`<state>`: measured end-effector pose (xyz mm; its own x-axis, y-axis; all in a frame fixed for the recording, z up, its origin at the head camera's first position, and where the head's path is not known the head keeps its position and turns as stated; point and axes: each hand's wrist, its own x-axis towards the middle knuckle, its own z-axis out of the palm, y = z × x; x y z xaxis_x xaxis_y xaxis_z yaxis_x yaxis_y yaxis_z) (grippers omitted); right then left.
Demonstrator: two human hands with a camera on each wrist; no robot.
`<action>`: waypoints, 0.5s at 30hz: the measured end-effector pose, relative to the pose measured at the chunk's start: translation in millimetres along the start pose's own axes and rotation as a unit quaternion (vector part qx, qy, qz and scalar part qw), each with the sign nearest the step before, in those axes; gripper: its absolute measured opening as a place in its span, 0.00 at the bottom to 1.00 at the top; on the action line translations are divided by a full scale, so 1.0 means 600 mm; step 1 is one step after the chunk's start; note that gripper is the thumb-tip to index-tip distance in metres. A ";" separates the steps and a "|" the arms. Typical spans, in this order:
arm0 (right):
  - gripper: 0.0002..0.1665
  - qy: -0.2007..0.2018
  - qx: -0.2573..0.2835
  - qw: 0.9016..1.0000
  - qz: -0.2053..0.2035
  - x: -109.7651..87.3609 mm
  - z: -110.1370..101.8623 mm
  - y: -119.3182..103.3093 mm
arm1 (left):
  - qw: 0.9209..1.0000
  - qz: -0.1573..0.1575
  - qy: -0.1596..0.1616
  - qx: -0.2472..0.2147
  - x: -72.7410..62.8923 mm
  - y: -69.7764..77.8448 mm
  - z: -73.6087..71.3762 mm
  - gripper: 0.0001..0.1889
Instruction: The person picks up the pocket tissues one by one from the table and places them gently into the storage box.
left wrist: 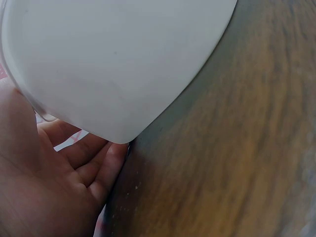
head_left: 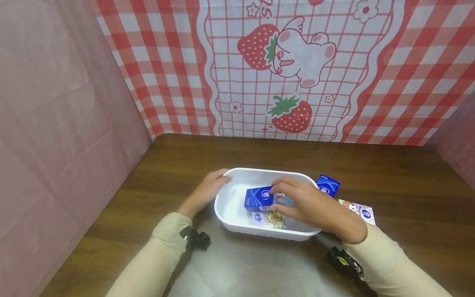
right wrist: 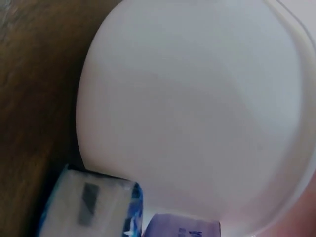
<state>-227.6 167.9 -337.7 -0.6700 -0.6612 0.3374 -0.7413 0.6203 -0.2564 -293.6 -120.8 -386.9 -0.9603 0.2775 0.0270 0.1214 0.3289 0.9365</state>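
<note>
Pinching blue tissue packet [head_left: 256,199] by right end in fingertips, right hand [head_left: 309,204] inside white tub [head_left: 231,200]; left hand [head_left: 206,189] gripping rim.

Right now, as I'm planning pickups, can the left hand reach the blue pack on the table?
Probably not easily: the white tub and right hand lie between the left hand and that blue pack.

Head view's decently lit, pale glare washing out the front of the brown wood-grain table [head_left: 233,268]; right wrist view's dimmer and kinda blurry.
</note>
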 end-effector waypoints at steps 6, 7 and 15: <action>0.21 0.010 0.003 1.000 -0.021 0.002 0.004 0.001 | 1.000 -0.001 0.000 0.001 0.002 -0.001 0.001 0.19; 0.22 0.010 0.004 1.000 -0.019 0.001 0.005 0.002 | 1.000 0.001 0.000 0.001 0.002 -0.002 0.001 0.19; 0.24 0.002 0.002 1.000 -0.007 0.000 0.004 0.002 | 1.000 0.006 -0.005 -0.006 0.002 -0.005 0.000 0.19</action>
<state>-228.8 167.8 -340.0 -0.6597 -0.6679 0.3447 -0.7505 0.6097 -0.2549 -295.4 -121.6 -389.5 -0.9564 0.2901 0.0341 0.1289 0.3143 0.9405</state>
